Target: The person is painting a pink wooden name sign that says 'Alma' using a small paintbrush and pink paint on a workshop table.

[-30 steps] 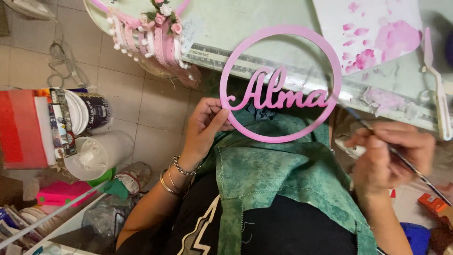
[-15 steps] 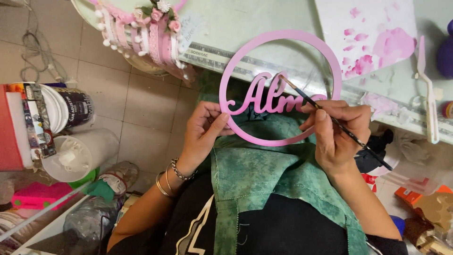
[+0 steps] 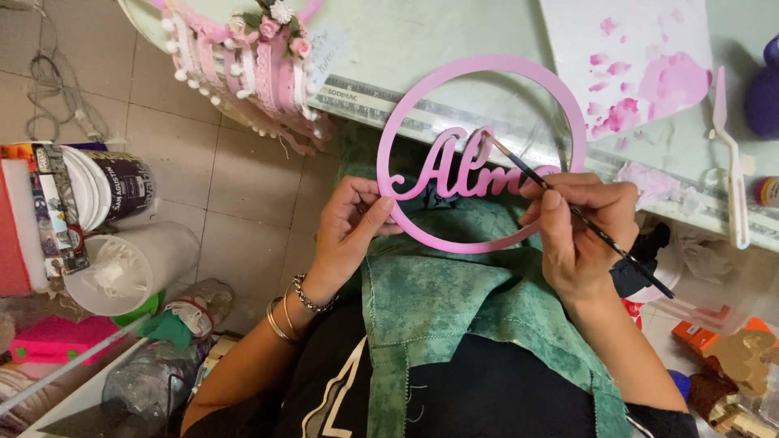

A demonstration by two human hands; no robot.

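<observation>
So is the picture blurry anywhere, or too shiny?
Head view: the pink ring, left hand and right hand with the paintbrush look sharp; light is soft and even, with no harsh glare; the bottles at the lower left corner look a little blurred.

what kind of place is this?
Likely a home craft or hobby workspace. The right hand works a thin paintbrush on a pink wooden ring held by the left hand; a paint-smeared sheet lies on the worktable, with buckets on the tiled floor.

Pink ring sign [image 3: 422, 227], mottled green apron [image 3: 454, 300], pink-splotched white sheet [image 3: 633, 65].
</observation>
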